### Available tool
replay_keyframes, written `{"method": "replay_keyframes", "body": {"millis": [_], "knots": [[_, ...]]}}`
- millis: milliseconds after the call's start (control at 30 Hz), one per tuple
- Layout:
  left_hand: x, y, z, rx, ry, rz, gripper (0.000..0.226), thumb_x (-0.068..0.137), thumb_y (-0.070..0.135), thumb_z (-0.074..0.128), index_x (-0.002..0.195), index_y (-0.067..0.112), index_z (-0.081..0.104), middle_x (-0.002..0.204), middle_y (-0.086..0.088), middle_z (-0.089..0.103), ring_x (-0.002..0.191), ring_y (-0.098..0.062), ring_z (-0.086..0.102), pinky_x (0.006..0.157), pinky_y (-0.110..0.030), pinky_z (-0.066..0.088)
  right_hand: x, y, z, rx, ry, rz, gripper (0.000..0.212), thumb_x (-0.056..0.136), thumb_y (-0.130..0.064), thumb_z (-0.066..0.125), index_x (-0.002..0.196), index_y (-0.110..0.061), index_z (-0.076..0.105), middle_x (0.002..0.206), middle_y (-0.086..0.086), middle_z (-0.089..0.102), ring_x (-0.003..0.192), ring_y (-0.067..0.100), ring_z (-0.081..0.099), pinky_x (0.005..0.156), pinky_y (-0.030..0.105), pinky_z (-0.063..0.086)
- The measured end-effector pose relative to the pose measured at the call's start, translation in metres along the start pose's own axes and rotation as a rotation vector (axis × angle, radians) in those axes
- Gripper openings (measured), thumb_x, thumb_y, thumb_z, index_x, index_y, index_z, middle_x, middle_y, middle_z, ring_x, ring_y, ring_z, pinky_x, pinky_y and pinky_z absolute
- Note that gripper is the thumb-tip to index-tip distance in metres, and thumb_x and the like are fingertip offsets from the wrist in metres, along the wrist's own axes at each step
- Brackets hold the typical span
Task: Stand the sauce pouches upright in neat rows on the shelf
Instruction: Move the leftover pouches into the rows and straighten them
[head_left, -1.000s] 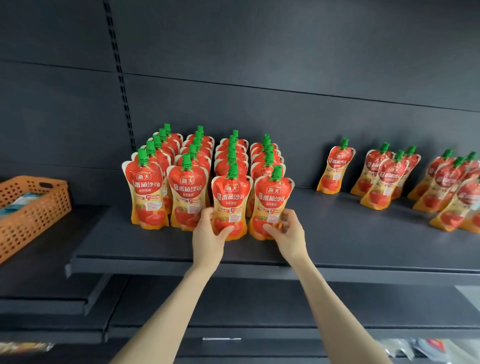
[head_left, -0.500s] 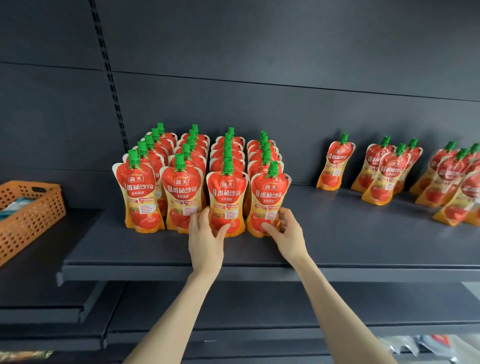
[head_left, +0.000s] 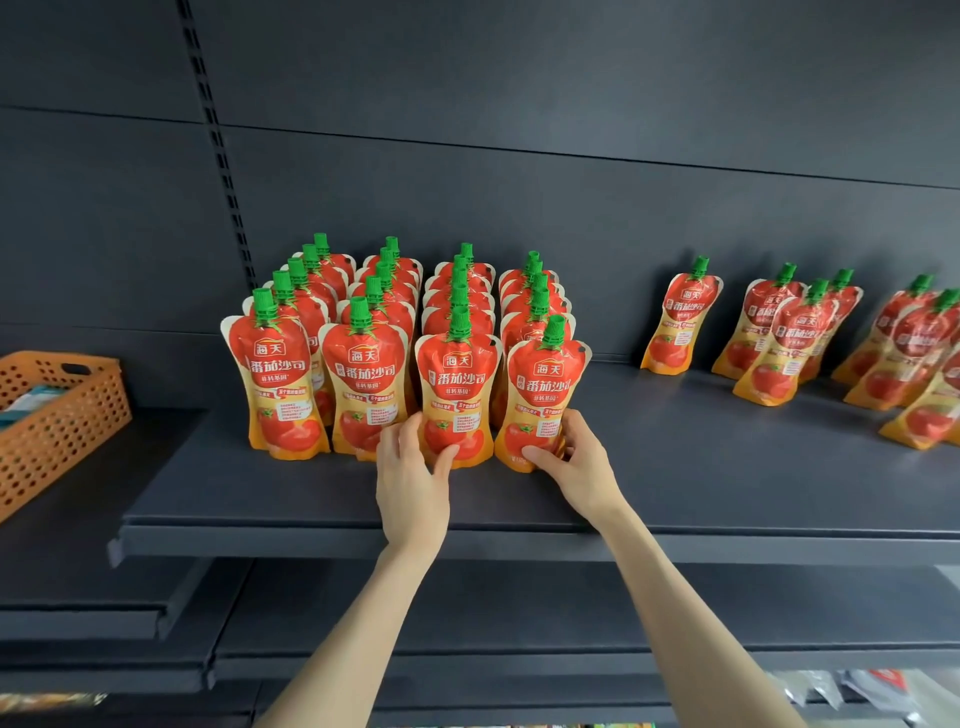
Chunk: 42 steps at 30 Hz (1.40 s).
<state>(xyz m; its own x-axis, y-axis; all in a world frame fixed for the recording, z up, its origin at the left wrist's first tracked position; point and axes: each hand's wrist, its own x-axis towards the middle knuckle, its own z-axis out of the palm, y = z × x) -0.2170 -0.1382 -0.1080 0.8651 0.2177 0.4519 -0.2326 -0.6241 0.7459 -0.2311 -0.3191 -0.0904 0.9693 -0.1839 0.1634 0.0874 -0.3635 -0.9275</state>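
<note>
Fingers of the left hand are curling loosely around the lower edge of the third front pouch, thumb lying across its tomato picture, more steadying than gripping. Over at three o'clock from it, the right hand is pinching the base of the fourth front pouch, thumb in front and fingers wrapping its right side; this pouch is leaning a little to the right, cap tilted, so I judge it is being squared up.

Most of the left block is already standing: four columns running back toward twelve o'clock on the shelf, green caps lined up, front faces nearly level. Off toward two and three o'clock the work is still waiting. A single pouch is leaning against the back panel, and a loose cluster beyond it is slouching at mixed angles, with more blurred ones at the frame edge. I would put the job at roughly past halfway.

Each red-and-yellow pack is showing the brand 海天 in a small box, then 番茄沙司 in large white characters and 非转基因 beneath. The finer print is too small to read. At nine o'clock an orange perforated basket is sitting on a lower ledge.
</note>
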Motion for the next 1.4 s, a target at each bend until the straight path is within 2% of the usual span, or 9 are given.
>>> {"method": "replay_keyframes", "body": {"millis": [400, 667, 1000, 1100, 1400], "knots": [[-0.0011, 0.0008, 0.0002, 0.031, 0.002, 0.000, 0.053, 0.080, 0.032, 0.070, 0.124, 0.007, 0.052, 0.120, -0.012, 0.054, 0.112, -0.030, 0.053, 0.080, -0.047, 0.055, -0.0026, -0.0041, 0.0020, -0.031, 0.034, 0.002, 0.055, 0.079, -0.022, 0.073, 0.126, -0.017, 0.043, 0.113, -0.010, 0.057, 0.098, 0.003, 0.055, 0.071, 0.005, 0.044], [-0.0012, 0.0032, 0.0015, 0.065, -0.005, -0.002, 0.061, 0.077, 0.039, 0.071, 0.125, 0.008, 0.049, 0.121, -0.011, 0.052, 0.109, -0.027, 0.055, 0.077, -0.043, 0.056, -0.0044, -0.0037, 0.0021, -0.041, 0.062, -0.016, 0.053, 0.080, -0.017, 0.073, 0.125, -0.015, 0.044, 0.114, -0.008, 0.058, 0.098, 0.004, 0.055, 0.070, 0.003, 0.045], [-0.0006, 0.0042, 0.0022, 0.081, -0.026, -0.022, 0.058, 0.079, 0.037, 0.070, 0.124, 0.009, 0.048, 0.123, -0.011, 0.050, 0.108, -0.028, 0.056, 0.077, -0.042, 0.056, -0.0034, -0.0036, 0.0041, -0.066, 0.059, -0.019, 0.050, 0.083, -0.019, 0.069, 0.126, -0.014, 0.043, 0.123, -0.001, 0.058, 0.103, 0.006, 0.053, 0.081, 0.011, 0.042], [-0.0008, 0.0035, 0.0023, 0.081, -0.027, -0.024, 0.057, 0.079, 0.036, 0.070, 0.123, 0.009, 0.049, 0.123, -0.012, 0.050, 0.108, -0.028, 0.056, 0.077, -0.043, 0.056, -0.0027, -0.0034, 0.0045, -0.077, 0.057, -0.010, 0.051, 0.084, -0.020, 0.069, 0.127, -0.014, 0.042, 0.126, 0.000, 0.057, 0.104, 0.006, 0.052, 0.088, 0.019, 0.043], [-0.0001, 0.0023, 0.0031, 0.083, -0.033, -0.019, 0.057, 0.079, 0.035, 0.070, 0.125, 0.008, 0.049, 0.124, -0.012, 0.050, 0.110, -0.029, 0.055, 0.078, -0.044, 0.056, -0.0041, -0.0058, 0.0048, -0.083, 0.053, 0.003, 0.051, 0.084, -0.021, 0.069, 0.126, -0.015, 0.042, 0.127, 0.000, 0.057, 0.105, 0.006, 0.052, 0.089, 0.021, 0.044]]}}
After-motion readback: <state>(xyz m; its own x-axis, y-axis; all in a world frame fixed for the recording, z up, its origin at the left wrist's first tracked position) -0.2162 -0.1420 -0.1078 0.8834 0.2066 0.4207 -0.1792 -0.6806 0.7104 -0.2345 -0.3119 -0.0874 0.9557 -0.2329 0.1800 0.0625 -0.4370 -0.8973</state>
